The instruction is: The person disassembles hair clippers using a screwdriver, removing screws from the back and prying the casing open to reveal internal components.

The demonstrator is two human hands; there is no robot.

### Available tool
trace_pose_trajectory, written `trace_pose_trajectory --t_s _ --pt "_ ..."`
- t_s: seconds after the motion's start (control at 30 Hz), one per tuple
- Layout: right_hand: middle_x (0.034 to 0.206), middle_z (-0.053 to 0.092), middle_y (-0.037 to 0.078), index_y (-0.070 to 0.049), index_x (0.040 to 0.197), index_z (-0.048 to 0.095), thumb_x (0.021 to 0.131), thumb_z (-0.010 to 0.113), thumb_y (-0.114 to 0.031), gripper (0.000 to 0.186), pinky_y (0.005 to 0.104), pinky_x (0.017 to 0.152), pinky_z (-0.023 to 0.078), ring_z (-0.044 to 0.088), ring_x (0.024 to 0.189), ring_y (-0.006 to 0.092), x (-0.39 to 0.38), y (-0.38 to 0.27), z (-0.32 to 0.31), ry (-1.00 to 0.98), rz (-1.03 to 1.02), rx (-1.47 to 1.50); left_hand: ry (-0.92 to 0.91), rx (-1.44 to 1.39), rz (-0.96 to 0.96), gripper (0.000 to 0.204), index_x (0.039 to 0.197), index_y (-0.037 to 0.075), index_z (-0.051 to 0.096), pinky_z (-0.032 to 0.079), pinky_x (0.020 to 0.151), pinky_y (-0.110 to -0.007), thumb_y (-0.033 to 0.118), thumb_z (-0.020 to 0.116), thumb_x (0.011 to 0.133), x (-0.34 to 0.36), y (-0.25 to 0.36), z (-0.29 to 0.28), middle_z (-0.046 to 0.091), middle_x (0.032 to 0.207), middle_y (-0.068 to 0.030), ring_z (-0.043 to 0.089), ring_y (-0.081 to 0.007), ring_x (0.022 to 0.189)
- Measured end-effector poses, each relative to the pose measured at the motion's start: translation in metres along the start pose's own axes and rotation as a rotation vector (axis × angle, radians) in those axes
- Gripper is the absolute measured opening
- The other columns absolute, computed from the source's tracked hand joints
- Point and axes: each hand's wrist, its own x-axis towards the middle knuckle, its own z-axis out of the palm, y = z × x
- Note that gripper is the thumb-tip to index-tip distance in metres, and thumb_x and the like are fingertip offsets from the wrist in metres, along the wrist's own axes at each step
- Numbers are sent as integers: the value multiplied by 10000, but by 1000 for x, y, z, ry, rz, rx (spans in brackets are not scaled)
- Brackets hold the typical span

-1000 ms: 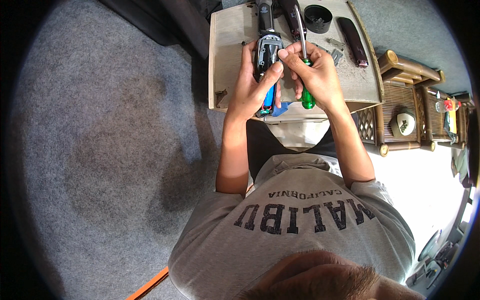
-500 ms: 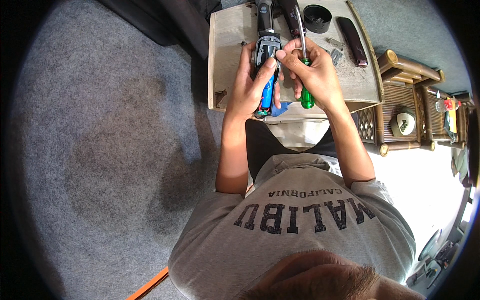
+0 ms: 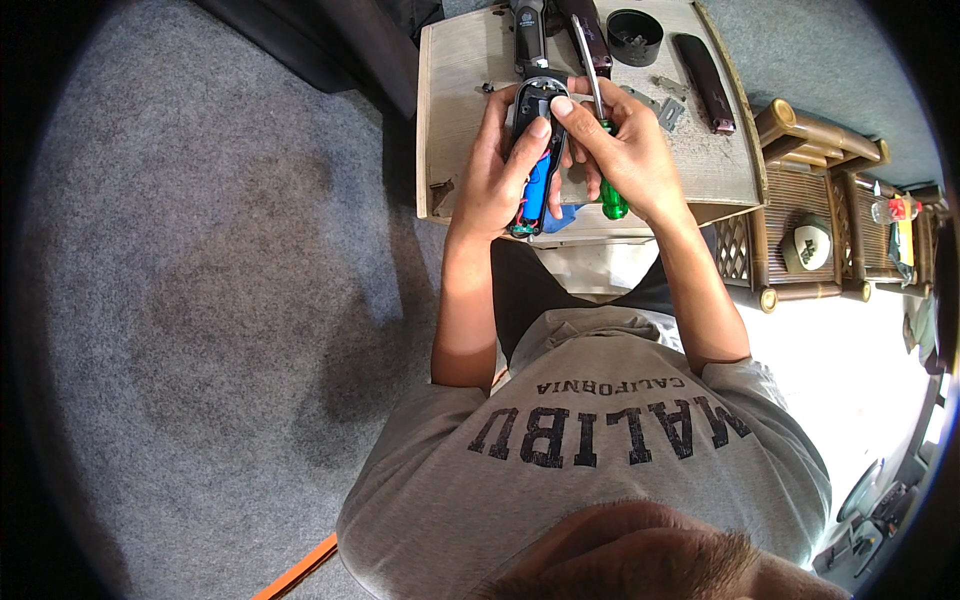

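The left hand (image 3: 488, 188) has its grip wrapped around an opened handheld device (image 3: 550, 150), thumb pressing its inner side, out at the near edge of the pale tabletop (image 3: 450, 130); a blue cell (image 3: 535, 200) with red wires shows inside. The right hand (image 3: 640, 165) sets its thumb on the device's upper part, while its fingers close on a green-handled screwdriver (image 3: 613, 198), shaft pointing away from the person. Beyond them lies a grey-and-black clipper (image 3: 530, 42) bearing a small pale emblem, and beside it a dark clipper (image 3: 588, 35) with a faint mark, too small to read. Farther right sit a round black tub (image 3: 635, 38), a long maroon casing (image 3: 705, 82) and a small grey plate (image 3: 671, 113). The grey shirt (image 3: 600, 480) carries two rows of dark block capitals, one large, one small, upside down in this view. On the bamboo furniture (image 3: 800, 200) rest a pale cap (image 3: 808, 246) with dark lettering on its front and a bottle (image 3: 884, 212) with a red label, its print illegible.
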Motion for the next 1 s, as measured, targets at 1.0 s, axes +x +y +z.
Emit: trace_pose_trajectory --t_s 1.0 --pt "626 551 5 -1 940 635 1042 670 -380 394 247 405 410 521 441 79 1 7 -3 0 43 51 95 -229 -108 503 1184 50 509 535 422 -275 537 402 1114 -1 8 -4 619 796 -109 574 -122 497"
